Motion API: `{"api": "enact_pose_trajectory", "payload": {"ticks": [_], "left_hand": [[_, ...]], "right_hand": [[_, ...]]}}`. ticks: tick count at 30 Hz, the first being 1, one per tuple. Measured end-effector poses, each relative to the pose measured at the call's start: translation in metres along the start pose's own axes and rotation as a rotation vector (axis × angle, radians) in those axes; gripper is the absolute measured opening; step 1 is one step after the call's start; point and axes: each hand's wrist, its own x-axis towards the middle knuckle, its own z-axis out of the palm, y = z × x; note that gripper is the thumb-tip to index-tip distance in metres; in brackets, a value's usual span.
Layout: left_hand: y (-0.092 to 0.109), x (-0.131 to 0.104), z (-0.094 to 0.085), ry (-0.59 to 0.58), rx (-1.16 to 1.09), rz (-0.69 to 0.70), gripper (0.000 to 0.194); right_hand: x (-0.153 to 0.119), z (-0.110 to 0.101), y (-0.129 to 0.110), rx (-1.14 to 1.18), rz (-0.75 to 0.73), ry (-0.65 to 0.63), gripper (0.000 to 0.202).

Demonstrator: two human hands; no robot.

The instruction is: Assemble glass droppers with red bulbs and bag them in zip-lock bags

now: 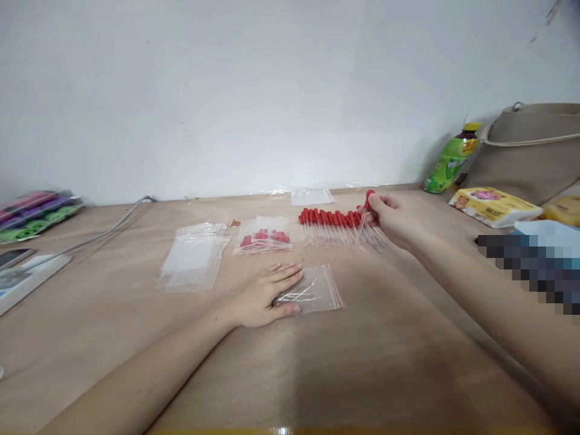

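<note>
My left hand (267, 296) lies flat with its fingers spread on the left end of a clear zip bag (317, 290), whose red-lined edge points right. My right hand (385, 214) pinches the red bulb of a clear dropper (368, 202), its thin tube pointing down over a row of several red-bulbed droppers (333, 220). Left of that row, small bags with red bulbs inside (265, 237) lie in a pile. Further left is a stack of flat, clear bags (194, 257).
Another bag (312, 196) lies by the wall. At the right are a green bottle (451, 160), a yellow packet (493, 205) and a beige handbag (521, 151). Colourful rolls in plastic (38, 214), a cable (113, 226) and a power strip (31, 281) are at the left.
</note>
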Motion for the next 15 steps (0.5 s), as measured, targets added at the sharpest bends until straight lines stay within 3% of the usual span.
{"api": "enact_pose_trajectory", "payload": {"ticks": [2,7,12,15], "left_hand": [[-0.001,0.0,0.001,0.006,-0.003,0.002,0.063],[-0.002,0.0,0.001,0.027,-0.008,0.021,0.062],[-0.003,0.002,0.003,0.031,-0.006,0.034,0.063],[-0.003,0.004,0.004,0.032,-0.021,0.015,0.069]], "right_hand": [[-0.022,0.001,0.006,0.206,0.081,0.036,0.024],[-0.071,0.008,0.021,0.379,0.271,0.118,0.03],[-0.095,0.017,0.018,0.513,0.414,0.027,0.026],[-0.104,0.018,0.018,0.482,0.419,-0.109,0.029]]}}
